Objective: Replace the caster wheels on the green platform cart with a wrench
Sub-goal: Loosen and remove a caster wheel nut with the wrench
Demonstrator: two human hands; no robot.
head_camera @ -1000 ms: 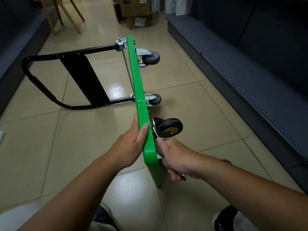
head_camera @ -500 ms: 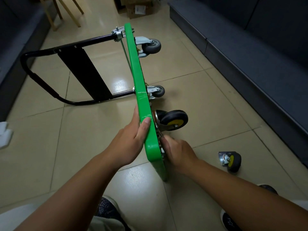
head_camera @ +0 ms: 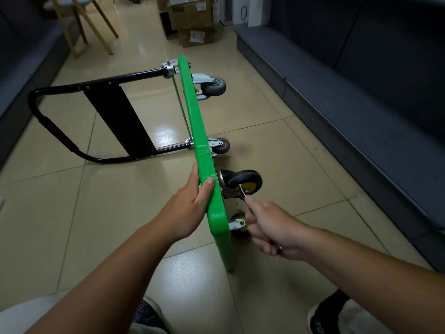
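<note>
Head view: green cart (head_camera: 199, 131), on edge at 12 o'clock, is being gripped by left hand (head_camera: 190, 210); wrench (head_camera: 242, 191) is being held in fingers (head_camera: 253, 205) of right hand (head_camera: 272, 227) at caster (head_camera: 244, 180). Prob. tightening; nxt: squarer seating on nut is being called for.

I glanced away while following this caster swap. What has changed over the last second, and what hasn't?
The right hand drew back from the green deck underside toward the person. The wrench it holds now shows, tip at the black-and-yellow caster bracket. The left hand still grips the deck's edge, and the deck stays tipped on edge.
</note>
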